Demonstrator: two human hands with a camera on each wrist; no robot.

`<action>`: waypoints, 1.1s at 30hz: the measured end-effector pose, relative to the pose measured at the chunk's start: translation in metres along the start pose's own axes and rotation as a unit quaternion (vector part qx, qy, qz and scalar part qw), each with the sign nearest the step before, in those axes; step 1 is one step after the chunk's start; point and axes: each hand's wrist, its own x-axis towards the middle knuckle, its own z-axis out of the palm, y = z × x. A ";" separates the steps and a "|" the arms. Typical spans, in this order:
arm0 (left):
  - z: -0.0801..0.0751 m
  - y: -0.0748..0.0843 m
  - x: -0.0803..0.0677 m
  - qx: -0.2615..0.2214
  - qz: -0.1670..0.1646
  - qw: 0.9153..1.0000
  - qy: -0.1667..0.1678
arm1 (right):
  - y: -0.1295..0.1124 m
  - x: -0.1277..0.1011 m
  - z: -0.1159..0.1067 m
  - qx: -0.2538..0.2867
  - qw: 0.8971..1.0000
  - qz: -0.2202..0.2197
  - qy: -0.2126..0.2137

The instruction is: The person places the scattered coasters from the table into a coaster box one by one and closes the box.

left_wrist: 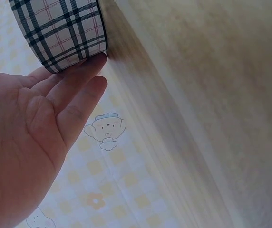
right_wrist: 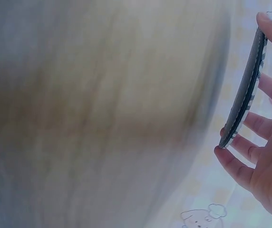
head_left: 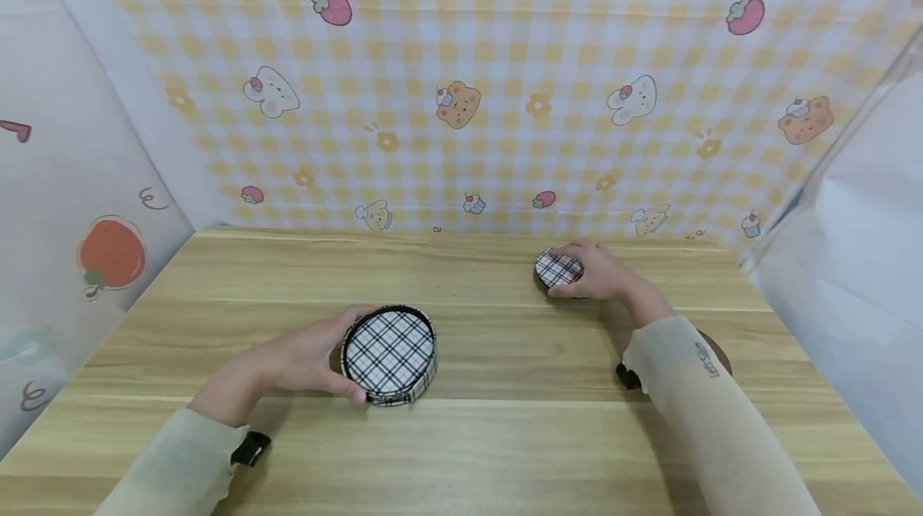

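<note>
A round black-and-white plaid case (head_left: 390, 352) with a dark rim stands left of the table's middle. My left hand (head_left: 317, 356) grips it from the left side, thumb near the front and fingers behind. In the left wrist view the fingertips touch the lower edge of the case's plaid wall (left_wrist: 62, 33). Farther back on the right, my right hand (head_left: 594, 272) holds a thin round plaid coaster (head_left: 557, 269) by its rim. The right wrist view shows the coaster (right_wrist: 245, 90) edge-on, with a stitched border and a dark underside, between thumb and fingertips.
A brown rounded object (head_left: 715, 349) shows partly behind the right sleeve (head_left: 692, 372); its kind is hidden. The wood-grain table (head_left: 490, 452) ends at a yellow checked backdrop (head_left: 461, 155), with white sheets at both sides. Black straps circle both wrists.
</note>
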 end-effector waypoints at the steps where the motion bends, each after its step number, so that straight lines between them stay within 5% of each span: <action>1: 0.000 0.000 0.000 0.000 0.000 1.000 0.001 | -0.002 -0.001 -0.001 0.000 1.000 -0.001 0.001; 33: 0.000 -0.001 0.001 0.004 0.001 1.000 0.001 | -0.070 -0.019 0.002 -0.045 0.994 -0.103 0.015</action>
